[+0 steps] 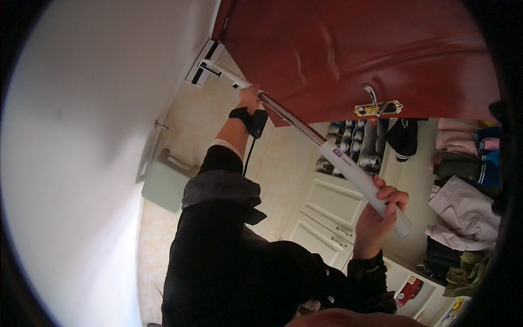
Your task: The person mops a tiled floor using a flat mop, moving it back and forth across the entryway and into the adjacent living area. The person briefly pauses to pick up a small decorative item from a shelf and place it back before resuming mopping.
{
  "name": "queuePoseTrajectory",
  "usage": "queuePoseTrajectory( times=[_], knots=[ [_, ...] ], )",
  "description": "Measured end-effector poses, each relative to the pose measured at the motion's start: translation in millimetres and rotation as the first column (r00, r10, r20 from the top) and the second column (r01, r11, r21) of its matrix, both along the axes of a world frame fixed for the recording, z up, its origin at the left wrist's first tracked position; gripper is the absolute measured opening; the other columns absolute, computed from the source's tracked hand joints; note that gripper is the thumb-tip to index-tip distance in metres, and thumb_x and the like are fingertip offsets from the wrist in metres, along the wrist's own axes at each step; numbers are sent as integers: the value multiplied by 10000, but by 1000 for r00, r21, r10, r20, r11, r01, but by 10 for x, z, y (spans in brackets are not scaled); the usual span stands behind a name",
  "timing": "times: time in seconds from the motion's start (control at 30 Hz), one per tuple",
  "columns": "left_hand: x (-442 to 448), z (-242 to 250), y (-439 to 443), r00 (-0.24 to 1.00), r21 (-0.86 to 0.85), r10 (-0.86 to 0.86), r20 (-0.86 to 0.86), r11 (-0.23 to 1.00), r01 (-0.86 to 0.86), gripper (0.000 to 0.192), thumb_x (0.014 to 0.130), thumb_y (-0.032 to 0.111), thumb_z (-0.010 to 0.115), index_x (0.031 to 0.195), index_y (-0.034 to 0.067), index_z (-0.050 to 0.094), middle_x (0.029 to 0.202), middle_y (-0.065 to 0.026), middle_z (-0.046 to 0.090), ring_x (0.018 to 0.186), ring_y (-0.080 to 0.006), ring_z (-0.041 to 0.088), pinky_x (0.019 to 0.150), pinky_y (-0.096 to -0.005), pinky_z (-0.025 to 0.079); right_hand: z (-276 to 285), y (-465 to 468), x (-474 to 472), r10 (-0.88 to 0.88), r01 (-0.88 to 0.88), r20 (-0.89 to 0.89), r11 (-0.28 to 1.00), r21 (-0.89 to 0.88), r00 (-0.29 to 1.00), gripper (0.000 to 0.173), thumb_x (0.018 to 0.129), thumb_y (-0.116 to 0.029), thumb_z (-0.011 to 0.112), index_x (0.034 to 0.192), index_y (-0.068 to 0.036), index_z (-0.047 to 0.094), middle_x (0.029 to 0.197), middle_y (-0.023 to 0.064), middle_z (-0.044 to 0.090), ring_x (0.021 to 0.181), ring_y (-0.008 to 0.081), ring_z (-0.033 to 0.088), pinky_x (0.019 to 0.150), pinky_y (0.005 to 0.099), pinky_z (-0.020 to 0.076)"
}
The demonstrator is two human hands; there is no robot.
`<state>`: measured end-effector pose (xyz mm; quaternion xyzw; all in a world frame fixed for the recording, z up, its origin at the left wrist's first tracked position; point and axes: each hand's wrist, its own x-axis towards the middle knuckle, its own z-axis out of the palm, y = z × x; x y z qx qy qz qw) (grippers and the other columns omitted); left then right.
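My left hand [248,97] is closed around the lower pole of a flat mop [292,119], near its white joint. Higher up, the fingers of my right hand [382,216] wrap the white handle sleeve, which bears writing. The pole runs slantwise across the view. At its far end the white mop head [204,62] with a black strip lies on the tiled floor, close to the foot of the wall and the corner of a red-brown door [310,53]. A black strap and a small black box with a cable sit on my left wrist.
A metal door stop [161,126] sticks out from the white wall [94,102]. Below it stands a pale green bin-like container [167,184]. On the right are a door handle [371,96], shoes on shelves [353,143], white cabinet doors [335,196] and piled clothes [466,204].
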<state>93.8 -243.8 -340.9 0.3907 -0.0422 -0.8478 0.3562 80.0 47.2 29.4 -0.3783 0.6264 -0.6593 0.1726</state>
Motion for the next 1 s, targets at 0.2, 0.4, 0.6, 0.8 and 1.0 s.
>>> queuePoseTrajectory(
  times=[0.2, 0.4, 0.6, 0.8, 1.0],
  knots=[
    [-61, -47, 98, 956, -104, -120, 269, 983, 152, 159, 803, 81, 534, 890, -44, 486, 762, -117, 535, 576, -227, 531, 496, -334, 447, -2, 16, -187, 212, -206, -98, 976, 70, 972, 207, 816, -250, 533, 820, -83, 410, 774, 77, 499, 906, 251, 502, 970, 454, 287],
    [241, 88, 408, 985, -37, -86, 150, 995, 93, 156, 802, 79, 504, 879, -43, 445, 727, -119, 511, 642, -265, 584, 543, -349, 508, 103, 252, -128, 186, -177, -106, 980, 94, 977, 276, 785, -283, 599, 777, -69, 426, 728, 99, 519, 825, 267, 523, 916, 480, 338],
    [604, 259, 1138, 992, 8, -108, 66, 994, 108, 156, 789, 71, 530, 859, -44, 450, 796, -126, 503, 673, -267, 587, 583, -357, 529, 316, 792, -102, 137, -135, -30, 989, 60, 990, 267, 773, -265, 608, 761, -71, 424, 682, 96, 518, 765, 262, 527, 880, 461, 371],
    [1004, 355, 1875, 982, 59, -159, 105, 986, 153, 147, 798, 63, 530, 838, -36, 429, 802, -116, 458, 671, -257, 575, 648, -369, 536, 317, 1474, 84, 77, -76, -2, 992, 97, 997, 282, 747, -306, 612, 747, -93, 428, 654, 85, 524, 710, 241, 531, 818, 429, 409],
    [1361, 346, 2594, 921, -316, -268, 283, 881, 353, 136, 796, 86, 525, 836, -3, 431, 800, -89, 429, 669, -213, 503, 675, -384, 522, 408, 2039, 176, 114, -107, -80, 990, 94, 990, 297, 716, -314, 651, 642, -100, 459, 568, 68, 548, 598, 226, 552, 701, 396, 464]
  ],
)
